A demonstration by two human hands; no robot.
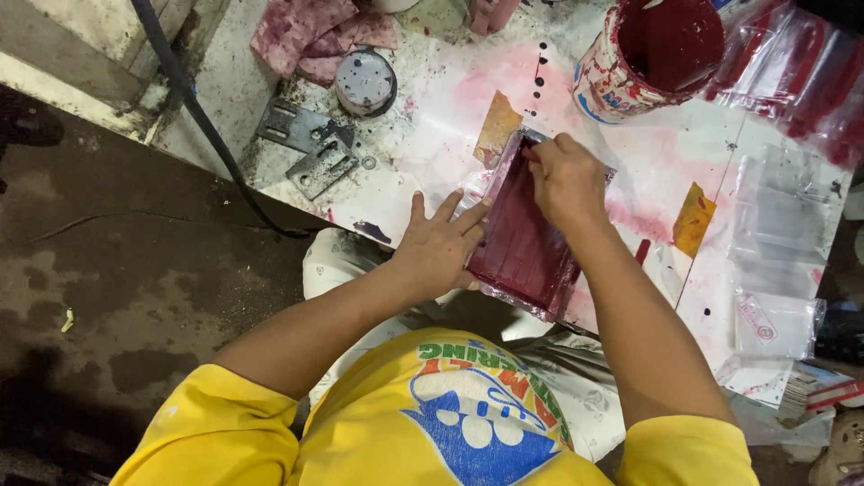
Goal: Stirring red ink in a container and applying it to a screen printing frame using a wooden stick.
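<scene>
The left hand [438, 245], fingers spread flat, pressed on the nine o'clock edge of a red-inked printing frame [522, 238] lying at the near edge of the stained worktop [432, 117], apparently to steady it. The right hand [565, 180], fingers closed together, bore down on the frame's twelve o'clock end. A red paint can [650, 56] stood at one o'clock, with clear plastic bags [778, 225] at three o'clock.

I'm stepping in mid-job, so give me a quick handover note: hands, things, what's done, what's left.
Left hand: flat, open, pressing the left edge of the red-inked printing frame.
Right hand: fingers closed at the frame's top end; what they hold is hidden.
Frame lies on the stained white table; red paint bucket top right, clear plastic bags at right.
Done: frame inked. Left: cannot tell.
</scene>
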